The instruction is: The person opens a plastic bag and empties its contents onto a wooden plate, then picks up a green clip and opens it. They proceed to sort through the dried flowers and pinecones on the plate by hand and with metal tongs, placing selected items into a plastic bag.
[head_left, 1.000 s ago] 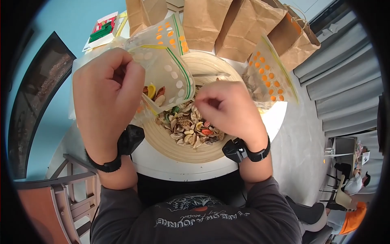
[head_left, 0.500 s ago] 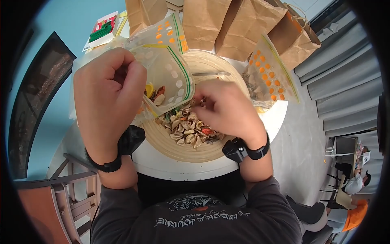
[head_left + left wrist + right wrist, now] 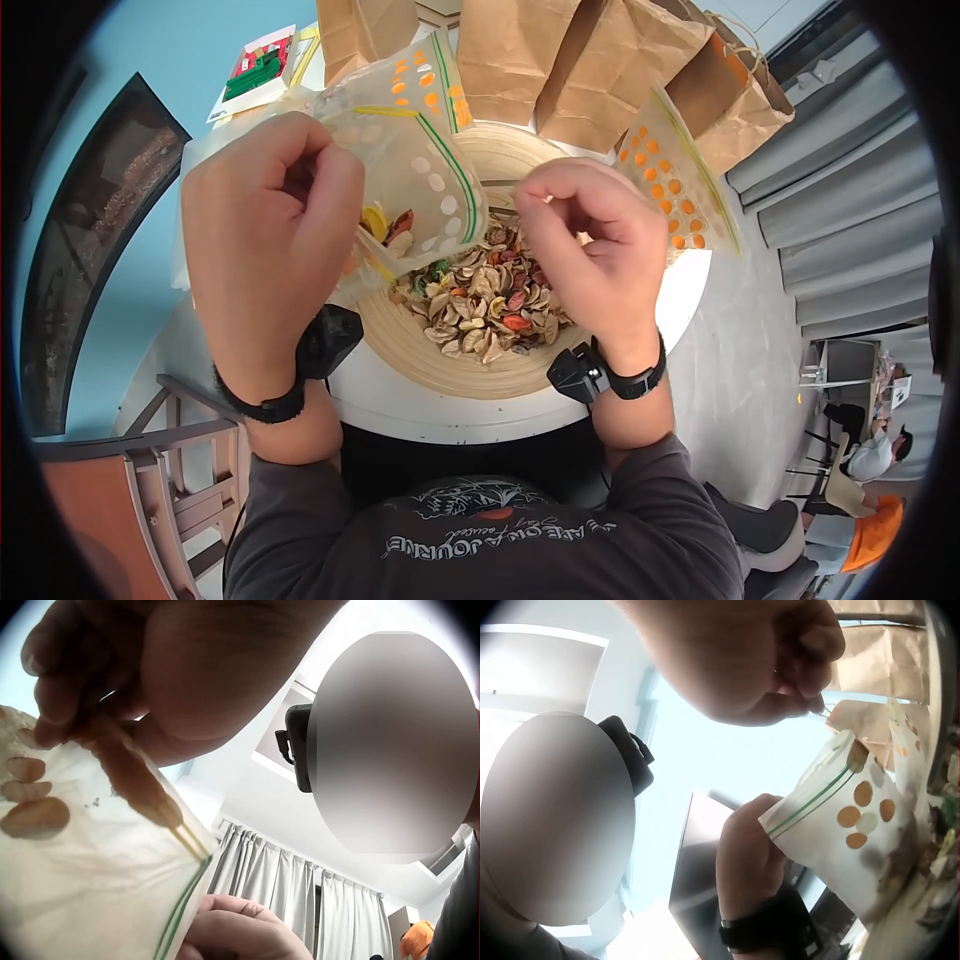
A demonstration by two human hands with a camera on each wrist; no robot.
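Note:
My left hand grips the edge of a clear zip bag printed with orange and white dots, holding it tilted over a wooden bowl. The bag holds a few dried pieces; the bowl holds a heap of dried potpourri. My right hand is raised above the bowl just right of the bag's mouth, its fingertips pinched on a small thin potpourri piece. The left wrist view shows the left hand pinching the bag. In the right wrist view the right hand hovers above the bag.
Brown paper bags stand behind the bowl. A second dotted zip bag leans at the right. A red and green card lies at the back left. The bowl sits on a round white table; a wooden chair stands lower left.
My right hand has lifted out of the potpourri heap and moved up beside the bag's mouth with its fingers pinched. The left hand and bag have barely moved.

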